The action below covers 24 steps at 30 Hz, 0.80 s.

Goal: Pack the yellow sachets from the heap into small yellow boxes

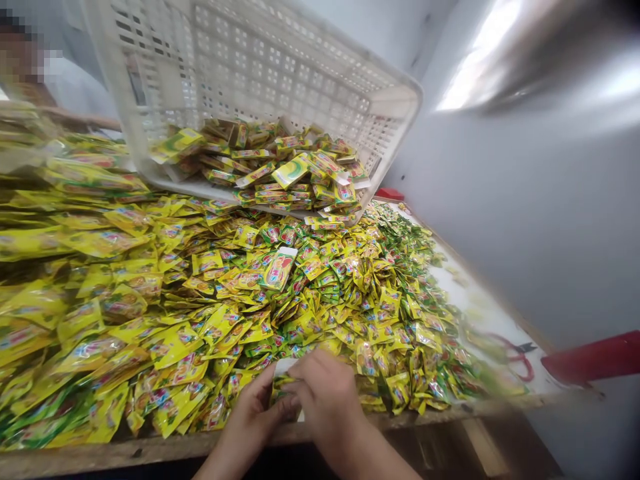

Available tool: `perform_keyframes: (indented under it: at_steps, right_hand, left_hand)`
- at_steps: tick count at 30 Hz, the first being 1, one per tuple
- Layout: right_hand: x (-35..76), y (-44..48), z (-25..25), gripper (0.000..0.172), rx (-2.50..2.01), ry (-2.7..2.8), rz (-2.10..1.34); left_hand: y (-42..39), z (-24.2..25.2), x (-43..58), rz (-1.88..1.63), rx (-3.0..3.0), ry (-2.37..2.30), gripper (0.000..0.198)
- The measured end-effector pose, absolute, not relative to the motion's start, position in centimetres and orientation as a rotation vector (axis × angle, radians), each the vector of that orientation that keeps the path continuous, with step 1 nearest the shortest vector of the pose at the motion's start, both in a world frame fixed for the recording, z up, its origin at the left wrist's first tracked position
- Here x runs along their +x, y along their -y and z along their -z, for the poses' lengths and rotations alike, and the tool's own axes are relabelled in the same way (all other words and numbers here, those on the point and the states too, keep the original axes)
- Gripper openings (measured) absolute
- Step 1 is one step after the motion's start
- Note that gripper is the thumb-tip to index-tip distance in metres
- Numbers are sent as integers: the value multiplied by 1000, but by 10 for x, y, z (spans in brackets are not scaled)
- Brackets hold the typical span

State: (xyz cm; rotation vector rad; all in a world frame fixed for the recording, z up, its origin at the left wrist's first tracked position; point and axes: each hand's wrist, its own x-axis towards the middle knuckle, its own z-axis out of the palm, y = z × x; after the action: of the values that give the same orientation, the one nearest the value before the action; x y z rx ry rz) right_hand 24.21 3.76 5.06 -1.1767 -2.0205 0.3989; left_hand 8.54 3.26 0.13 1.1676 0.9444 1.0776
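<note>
At the table's front edge, my left hand (257,403) is closed around a small carton (285,365) with a white flap; most of its body is hidden by my fingers. My right hand (330,393) bends over the carton from the right, its fingers pressed together against the carton's open end. What those fingers pinch is hidden. Beyond both hands spreads a deep heap of small yellow and green sachets (220,327). One carton (279,269) with a raised white flap lies on top of the heap.
A tilted white plastic basket (395,107) holding many yellow cartons (293,170) rests on the heap. Red-handled scissors (520,360) and a red object (595,360) are at the right. A wall (525,220) bounds the right side. Another person (75,87) is at the far left.
</note>
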Motion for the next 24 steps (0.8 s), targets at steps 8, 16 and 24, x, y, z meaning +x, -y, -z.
perform_keyframes:
  at_steps: [8,16,24]
  right_hand:
    - [262,-37,-79,8,-1112,2350,-290]
    - [262,-39,-62,14,-1135,2244,-432]
    - [260,-35,-55,14,-1137,2307,-404]
  left_hand:
    - [-26,0,88,-1022,1320,-1011,31]
    - [-27,1,83,-990,1319,-1044,36]
    - [-27,-5,92,-954,1379,-1061,21]
